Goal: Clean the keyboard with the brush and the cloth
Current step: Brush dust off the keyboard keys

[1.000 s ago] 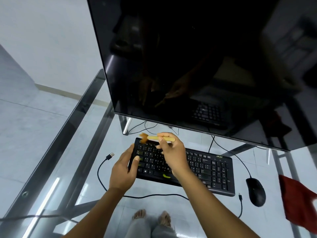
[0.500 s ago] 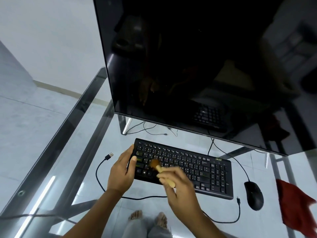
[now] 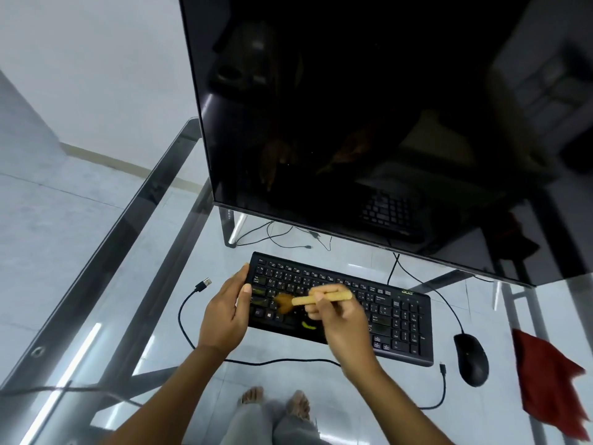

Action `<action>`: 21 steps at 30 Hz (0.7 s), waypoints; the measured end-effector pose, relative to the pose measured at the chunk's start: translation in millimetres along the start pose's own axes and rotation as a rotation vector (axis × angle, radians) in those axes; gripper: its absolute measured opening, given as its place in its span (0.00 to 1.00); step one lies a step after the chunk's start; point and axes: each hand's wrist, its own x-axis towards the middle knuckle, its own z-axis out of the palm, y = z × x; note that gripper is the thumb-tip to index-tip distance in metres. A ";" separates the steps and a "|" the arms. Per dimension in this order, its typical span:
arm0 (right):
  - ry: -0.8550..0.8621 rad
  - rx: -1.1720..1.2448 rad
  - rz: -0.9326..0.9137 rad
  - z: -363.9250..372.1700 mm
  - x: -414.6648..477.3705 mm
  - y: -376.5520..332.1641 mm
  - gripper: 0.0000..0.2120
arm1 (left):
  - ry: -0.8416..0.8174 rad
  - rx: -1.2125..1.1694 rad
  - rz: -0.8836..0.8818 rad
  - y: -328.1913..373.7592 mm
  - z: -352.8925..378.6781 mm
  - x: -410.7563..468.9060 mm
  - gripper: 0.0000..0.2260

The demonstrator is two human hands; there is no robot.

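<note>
Seven single things and two pairs at the glass counter (image 3: 96,284)
One keyboard (image 3: 401,319), one brush (image 3: 301,300) in the right hand (image 3: 340,319), one mouse (image 3: 471,359) and one red cloth (image 3: 545,380) beyond it, one loose cable (image 3: 186,329) beside the left hand (image 3: 224,313), one monitor (image 3: 353,123) above both hands, two bare feet (image 3: 252,395) below.

Green "acer" logo on keyboard (image 3: 398,319), at its upper right corner, centre-right of frame. White key legends: W, E, R readable in the letter row; others too small.
</note>
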 end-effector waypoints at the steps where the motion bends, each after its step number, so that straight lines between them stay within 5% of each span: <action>1: -0.104 -0.010 0.051 -1.6 1.4 -1.4 0.05 | 0.003 0.012 0.002 -0.8 0.1 -0.5 0.21; 3: -0.188 -0.116 0.054 -4.4 5.0 3.0 0.05 | -0.002 0.021 -0.001 -2.4 0.0 -1.1 0.21; 6: 0.025 -0.161 -0.085 -12.2 14.7 1.8 0.04 | -0.011 0.020 -0.008 -2.3 0.8 -0.7 0.22; 11: -0.053 -0.313 -0.103 -17.0 28.0 -7.8 0.08 | -0.011 0.037 -0.008 -0.2 -0.9 -0.3 0.22; 14: 0.144 -0.176 -0.159 -18.3 42.6 -12.0 0.09 | -0.007 0.043 -0.013 1.4 0.3 0.2 0.22; 17: -0.063 -0.105 -0.055 2.9 48.0 -24.2 0.04 | -0.006 0.053 -0.007 1.9 0.1 0.6 0.21; 21: 0.059 -0.045 -0.209 19.0 57.8 -42.3 0.09 | -0.006 0.053 -0.016 3.3 1.5 1.0 0.22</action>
